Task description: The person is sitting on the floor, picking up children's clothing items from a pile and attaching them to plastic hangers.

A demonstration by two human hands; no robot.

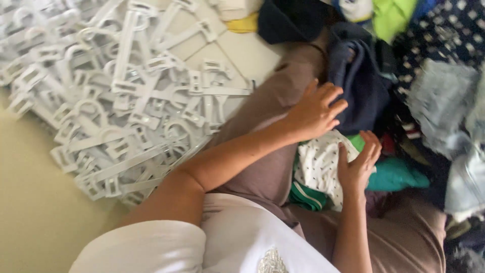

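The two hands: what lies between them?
In the head view, a white dotted garment lies between the left hand and right hand, beside a dark navy garment.

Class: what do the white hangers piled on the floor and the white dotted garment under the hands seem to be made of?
White hangers: probably moulded plastic, judging by the smooth, rigid, uniform bars with clips. White dotted garment: soft fabric, possibly knit cotton, since it creases and drapes; the exact fibre cannot be told.
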